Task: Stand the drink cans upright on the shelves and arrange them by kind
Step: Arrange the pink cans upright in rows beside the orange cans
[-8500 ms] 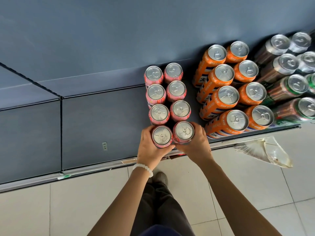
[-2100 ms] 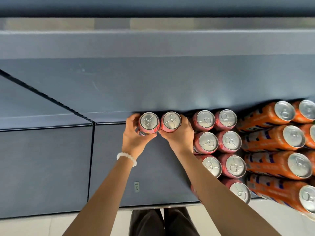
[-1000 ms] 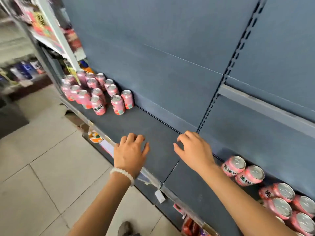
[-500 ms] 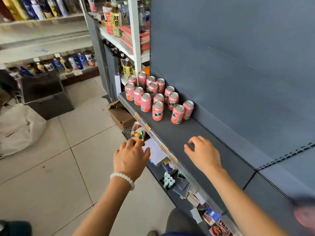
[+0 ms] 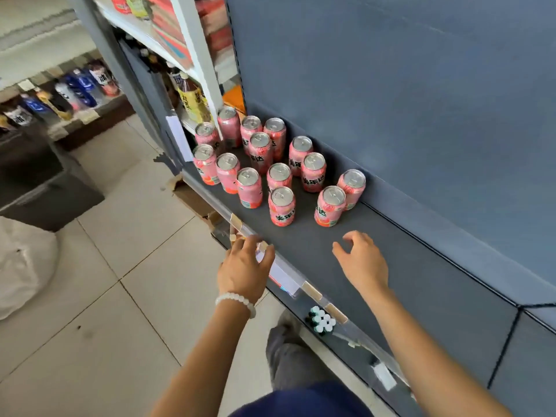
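L hand (image 5: 245, 270): empty, fingers loosely spread, hung over shelf front edge at 6 o'clock of can cluster; white bead bracelet (image 5: 236, 302) on wrist.
R hand (image 5: 362, 261): empty too, fingers relaxed & a bit curled, hovered just above bare shelf deck (image 5: 406, 281), near 5 o'clock of cluster; touched nothing.
Change vs 2 s ago: then gripped a pink can apiece at back of sorted rows; now let go, both free. Turned away from those rows, none of them in view now.
Change vs 0.5 s ago: closed in on loose cluster; hands nearer the front cans, not yet touching.
Price rail (image 5: 288, 276): clear strip w/ taped tags along shelf lip, ran under L hand.
Nearest cans: front pink can (image 5: 282, 206) at 12 o'clock of L hand; right-front pink can (image 5: 330, 206) at 11 o'clock of R hand; the two stood apart.
Pink can cluster (image 5: 261, 152): abt 14, all upright, same kind, scattered w/o neat rows, toward far left end of shelf.
Back panel (image 5: 421, 100): blue, plain, at 1–3 o'clock.
Beyond: neighbouring shelf w/ bottles (image 5: 192, 100) at 11 o'clock, blurred.
Meaning for task: judged last pair placed, next pair abt to be fetched; likely the two front cans, one per hand. Cluster upright already, so only the move & lining up w/ own kind left.
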